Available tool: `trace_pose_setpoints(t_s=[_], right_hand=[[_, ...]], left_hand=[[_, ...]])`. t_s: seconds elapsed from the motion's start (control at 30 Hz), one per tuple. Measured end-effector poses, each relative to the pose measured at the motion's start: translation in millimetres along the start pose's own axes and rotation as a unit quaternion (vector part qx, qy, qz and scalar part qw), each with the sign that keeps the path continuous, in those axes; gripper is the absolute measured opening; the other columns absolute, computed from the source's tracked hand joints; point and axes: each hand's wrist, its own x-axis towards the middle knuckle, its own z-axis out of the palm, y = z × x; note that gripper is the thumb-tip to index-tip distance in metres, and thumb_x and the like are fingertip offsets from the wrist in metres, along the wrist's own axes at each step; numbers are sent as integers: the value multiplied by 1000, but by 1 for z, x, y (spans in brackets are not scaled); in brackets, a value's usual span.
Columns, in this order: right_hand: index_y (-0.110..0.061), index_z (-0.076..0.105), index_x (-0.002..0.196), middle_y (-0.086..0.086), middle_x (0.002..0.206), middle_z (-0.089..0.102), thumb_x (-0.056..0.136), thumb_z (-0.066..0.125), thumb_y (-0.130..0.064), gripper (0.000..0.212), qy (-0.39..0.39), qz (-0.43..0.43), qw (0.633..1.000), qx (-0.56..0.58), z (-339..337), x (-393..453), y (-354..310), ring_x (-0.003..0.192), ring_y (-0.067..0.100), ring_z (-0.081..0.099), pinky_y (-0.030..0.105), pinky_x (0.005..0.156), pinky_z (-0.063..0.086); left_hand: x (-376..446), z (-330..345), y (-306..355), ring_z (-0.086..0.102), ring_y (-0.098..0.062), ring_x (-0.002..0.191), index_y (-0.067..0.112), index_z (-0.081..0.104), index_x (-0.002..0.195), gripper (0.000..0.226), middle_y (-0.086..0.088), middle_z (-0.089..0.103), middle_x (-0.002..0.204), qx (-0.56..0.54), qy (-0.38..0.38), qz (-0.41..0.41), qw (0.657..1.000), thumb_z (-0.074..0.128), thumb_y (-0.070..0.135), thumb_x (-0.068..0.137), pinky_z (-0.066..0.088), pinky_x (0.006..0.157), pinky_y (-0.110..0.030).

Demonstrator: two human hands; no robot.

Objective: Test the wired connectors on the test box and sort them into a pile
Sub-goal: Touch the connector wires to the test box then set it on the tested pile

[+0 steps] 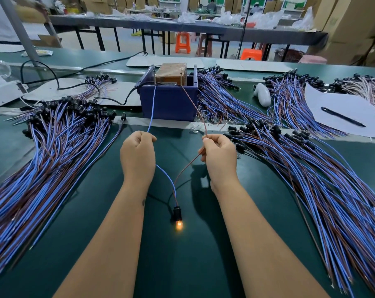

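My left hand (137, 157) pinches the blue wire (151, 108) of one wired connector, and my right hand (220, 158) pinches its brown wire (195, 108). Both wire ends reach up to the two metal pins on the dark blue test box (168, 103). The wires hang down between my wrists to a black socket (177, 212) whose small bulb (179, 225) glows orange just above the green table. A large pile of blue and brown wired connectors (42, 168) lies to the left, another pile (332, 190) to the right.
More wire bundles (223, 100) lie behind and right of the box. A white sheet with a black pen (342, 117) sits far right, a white object (262, 94) beside it. A black power cable (53, 76) runs left. Tables and orange stools stand behind.
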Motion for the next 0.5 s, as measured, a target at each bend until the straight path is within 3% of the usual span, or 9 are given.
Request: trace_pose_setpoints(t_s=[0.5], right_hand=[[-16,59,86,-6,60,58,95,53,-9,13,-3,-4,1000,0,-1,-2,-2,52,4,51,16,52,44]], left_hand=[[2,0,-1,26,-5,38,17,62,78,24,14,33,41,-17,14,-2,1000,41,13,88,23,36,-16]])
